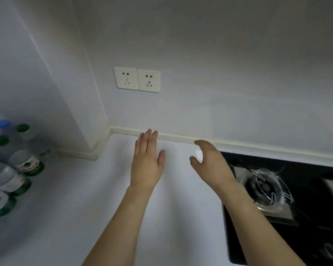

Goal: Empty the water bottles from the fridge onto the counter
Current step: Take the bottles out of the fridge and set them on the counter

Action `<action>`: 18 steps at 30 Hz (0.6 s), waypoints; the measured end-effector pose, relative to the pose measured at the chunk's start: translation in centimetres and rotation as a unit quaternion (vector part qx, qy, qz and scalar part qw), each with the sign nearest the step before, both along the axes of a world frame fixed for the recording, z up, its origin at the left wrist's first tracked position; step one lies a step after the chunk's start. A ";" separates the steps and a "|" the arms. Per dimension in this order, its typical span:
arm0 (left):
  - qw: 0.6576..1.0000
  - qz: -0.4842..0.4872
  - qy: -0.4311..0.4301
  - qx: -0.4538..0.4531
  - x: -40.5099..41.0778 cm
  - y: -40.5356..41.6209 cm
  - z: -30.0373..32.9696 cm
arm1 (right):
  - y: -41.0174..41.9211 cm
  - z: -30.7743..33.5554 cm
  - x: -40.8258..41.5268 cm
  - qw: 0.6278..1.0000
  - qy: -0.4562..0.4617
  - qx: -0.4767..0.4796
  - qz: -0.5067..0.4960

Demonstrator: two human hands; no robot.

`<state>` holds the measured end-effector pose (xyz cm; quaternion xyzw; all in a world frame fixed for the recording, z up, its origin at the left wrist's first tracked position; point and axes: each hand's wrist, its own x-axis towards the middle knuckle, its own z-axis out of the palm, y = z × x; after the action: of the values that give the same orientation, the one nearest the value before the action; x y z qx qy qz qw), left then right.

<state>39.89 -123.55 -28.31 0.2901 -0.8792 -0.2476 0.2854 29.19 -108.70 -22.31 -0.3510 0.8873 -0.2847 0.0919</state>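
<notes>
Several clear water bottles (17, 166) with green and blue caps stand grouped on the white counter (69, 198) at the far left. My left hand (147, 164) hovers over the middle of the counter, fingers straight, holding nothing. My right hand (210, 166) is beside it, fingers loosely curved and empty, next to a bright glare spot on the counter. Both hands are well apart from the bottles. No fridge is in view.
A black gas hob (277, 198) with a metal burner ring is set into the counter at the right. Two white wall sockets (136, 79) sit above the counter. A wall corner column (81, 112) juts out between the bottles and my hands.
</notes>
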 end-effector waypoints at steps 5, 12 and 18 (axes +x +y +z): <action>0.995 -0.099 0.006 -0.015 -4.7 6.0 1.1 | 8.0 0.9 -1.9 0.996 0.000 -0.011 -0.093; 0.975 -0.217 0.024 -0.042 -10.1 18.6 3.7 | 22.4 2.6 -3.5 0.977 0.020 -0.045 -0.206; 0.946 -0.317 0.019 -0.065 -13.4 33.0 5.2 | 37.2 3.5 -3.3 0.951 0.046 -0.047 -0.304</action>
<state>26.49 -90.55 -23.11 -0.0275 -0.9344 -0.2731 0.2271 25.93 -71.53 -18.80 -0.0818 0.9409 -0.3236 -0.0566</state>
